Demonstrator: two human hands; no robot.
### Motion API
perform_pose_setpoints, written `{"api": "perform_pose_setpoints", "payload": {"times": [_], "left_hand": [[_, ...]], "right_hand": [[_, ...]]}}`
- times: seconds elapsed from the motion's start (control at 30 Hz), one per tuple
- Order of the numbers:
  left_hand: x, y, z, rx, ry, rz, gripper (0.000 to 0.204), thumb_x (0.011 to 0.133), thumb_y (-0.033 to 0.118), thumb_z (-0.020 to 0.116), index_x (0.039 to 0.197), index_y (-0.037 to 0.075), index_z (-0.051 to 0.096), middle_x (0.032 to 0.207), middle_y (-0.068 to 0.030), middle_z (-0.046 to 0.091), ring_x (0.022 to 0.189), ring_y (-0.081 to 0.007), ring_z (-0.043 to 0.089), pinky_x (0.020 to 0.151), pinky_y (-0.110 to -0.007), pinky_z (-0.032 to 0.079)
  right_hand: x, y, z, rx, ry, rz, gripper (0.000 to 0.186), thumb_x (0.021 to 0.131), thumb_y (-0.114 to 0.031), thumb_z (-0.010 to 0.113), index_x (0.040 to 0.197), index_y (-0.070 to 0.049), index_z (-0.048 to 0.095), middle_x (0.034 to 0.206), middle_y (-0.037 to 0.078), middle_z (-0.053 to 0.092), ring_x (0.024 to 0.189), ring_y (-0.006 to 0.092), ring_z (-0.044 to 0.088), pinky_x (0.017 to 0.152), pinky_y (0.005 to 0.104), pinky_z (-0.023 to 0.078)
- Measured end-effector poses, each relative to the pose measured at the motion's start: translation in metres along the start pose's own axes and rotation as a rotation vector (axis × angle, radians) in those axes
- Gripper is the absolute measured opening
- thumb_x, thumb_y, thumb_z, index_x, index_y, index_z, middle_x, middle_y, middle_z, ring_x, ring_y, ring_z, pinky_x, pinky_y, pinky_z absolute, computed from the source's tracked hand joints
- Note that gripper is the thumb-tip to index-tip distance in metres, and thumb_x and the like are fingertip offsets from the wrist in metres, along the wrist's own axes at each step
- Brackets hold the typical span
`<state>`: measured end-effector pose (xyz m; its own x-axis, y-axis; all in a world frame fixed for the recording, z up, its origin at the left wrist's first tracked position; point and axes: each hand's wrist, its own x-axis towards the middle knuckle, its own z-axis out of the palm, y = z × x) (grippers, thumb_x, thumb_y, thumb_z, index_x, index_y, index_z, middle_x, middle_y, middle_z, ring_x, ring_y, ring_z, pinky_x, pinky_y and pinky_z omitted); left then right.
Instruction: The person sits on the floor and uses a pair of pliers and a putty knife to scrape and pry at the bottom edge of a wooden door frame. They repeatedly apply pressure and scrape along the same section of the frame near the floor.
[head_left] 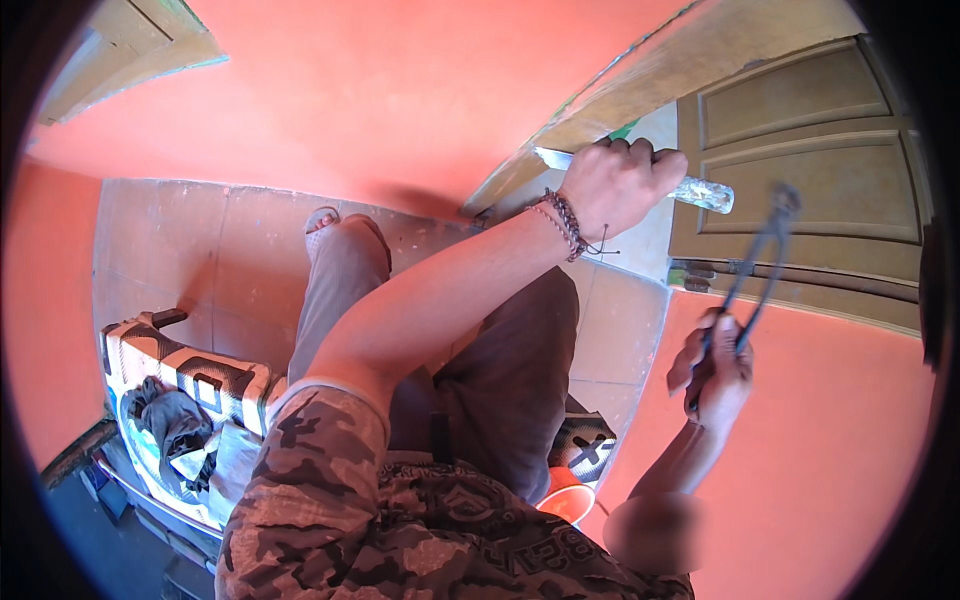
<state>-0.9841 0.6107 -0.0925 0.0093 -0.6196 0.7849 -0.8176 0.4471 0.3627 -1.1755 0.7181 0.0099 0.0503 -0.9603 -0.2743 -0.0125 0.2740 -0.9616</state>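
Observation:
My left hand [618, 185], with a beaded bracelet at the wrist, grips a paint-spattered tool handle [708, 195]. Its pale flat blade [550, 159] sticks out leftward at the tan door frame [640, 70]; whether it touches the wood I cannot tell. Lower right, in front of the pink wall, is my right hand [715, 370], closed round the dark handles of long pincers [760, 255], whose head is raised near the door panel and blurred.
An open tan panelled door [790, 190] is at right. Pink walls [270, 90] surround a tiled floor [250, 250], where my sandalled foot stands. A patterned seat or case [175, 355] with dark cloths [170, 425] is lower left. An orange bucket [567, 500] sits beside my leg.

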Motion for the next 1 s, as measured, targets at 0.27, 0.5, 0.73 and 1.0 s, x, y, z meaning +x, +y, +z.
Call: {"api": "perform_pose_setpoints", "payload": {"times": [0.27, 0.5, 0.73, 1.0], "left_hand": [[0.005, -0.002, -0.001, 0.008, 0.006, 0.010, 0.011, 0.076, 0.013, 0.056, 0.084, 0.011, 0.050, 0.061, -0.0062, 0.050, 0.049, -0.0232, 0.057, 0.042, -0.036, 0.045], [0.003, -0.003, -0.002, -0.018, 0.007, 0.013, 0.010, 0.076, 0.013, 0.056, 0.084, 0.011, 0.050, 0.061, -0.0063, 0.050, 0.050, -0.0238, 0.058, 0.042, -0.036, 0.045], [0.004, -0.002, -0.003, -0.018, 0.004, 0.009, 0.010, 0.076, 0.013, 0.056, 0.085, 0.011, 0.051, 0.062, -0.0065, 0.051, 0.051, -0.0236, 0.058, 0.042, -0.036, 0.045], [0.004, -0.002, -0.004, -0.039, 0.016, 0.022, 0.009, 0.076, 0.012, 0.057, 0.083, 0.010, 0.052, 0.060, -0.0056, 0.050, 0.050, -0.0235, 0.057, 0.042, -0.036, 0.045]], "right_hand": [[0.002, -0.005, 0.000, -0.093, -0.038, -0.014, 0.033, 0.099, -0.026, 0.044, 0.093, 0.006, 0.053, 0.056, 0.007, 0.049, 0.035, 0.0171, 0.048, 0.030, 0.0287, 0.038], [0.002, 0.000, -0.002, -0.163, -0.106, 0.038, 0.031, 0.099, -0.024, 0.043, 0.093, 0.005, 0.053, 0.055, 0.008, 0.049, 0.034, 0.0177, 0.049, 0.030, 0.0284, 0.038], [0.002, 0.007, -0.003, 0.007, -0.066, -0.049, 0.031, 0.099, -0.025, 0.042, 0.094, 0.004, 0.053, 0.056, 0.007, 0.050, 0.035, 0.0179, 0.049, 0.031, 0.0291, 0.039], [0.002, 0.003, -0.007, -0.164, -0.107, 0.036, 0.033, 0.099, -0.025, 0.042, 0.093, 0.005, 0.053, 0.055, 0.008, 0.049, 0.035, 0.0175, 0.048, 0.032, 0.0288, 0.039]]}}
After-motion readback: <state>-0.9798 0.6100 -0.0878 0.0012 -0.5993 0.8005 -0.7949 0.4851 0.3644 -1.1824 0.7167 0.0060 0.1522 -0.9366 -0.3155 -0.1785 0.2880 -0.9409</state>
